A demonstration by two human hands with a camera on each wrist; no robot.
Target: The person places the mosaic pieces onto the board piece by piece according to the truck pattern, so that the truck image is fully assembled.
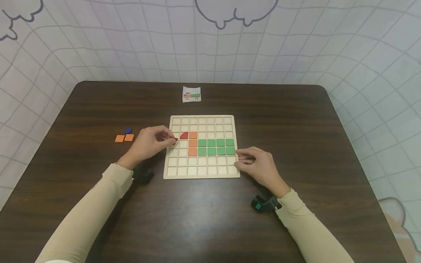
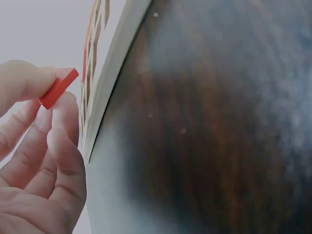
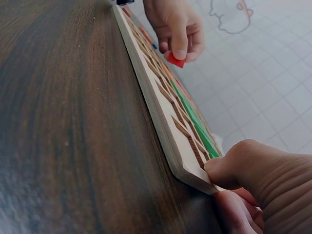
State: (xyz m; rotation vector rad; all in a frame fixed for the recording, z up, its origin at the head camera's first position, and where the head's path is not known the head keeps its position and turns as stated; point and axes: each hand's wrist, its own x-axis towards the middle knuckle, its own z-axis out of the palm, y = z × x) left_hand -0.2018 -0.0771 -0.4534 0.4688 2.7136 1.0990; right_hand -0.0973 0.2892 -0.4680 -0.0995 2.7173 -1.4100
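My left hand (image 1: 149, 142) pinches a small red tile (image 2: 59, 88) between thumb and fingertips, over the left side of a pale wooden grid board (image 1: 197, 170). The tile is tilted and its full outline is hidden by the fingers. On the board lie a red rounded-corner tile (image 1: 184, 135), a column of orange tiles (image 1: 192, 143) and two rows of green tiles (image 1: 211, 143). At the board's right edge, my right hand (image 1: 258, 164) grips the rim, its thumb (image 3: 239, 163) on top and a finger lower at the side.
Left of the board, two orange square tiles (image 1: 120, 138) and a blue piece (image 1: 128, 130) lie on the dark wooden table (image 1: 204, 215). Behind the board is a small card (image 1: 191, 95) with a coloured grid picture. A white grid-patterned curtain (image 1: 204, 47) surrounds the table's far side.
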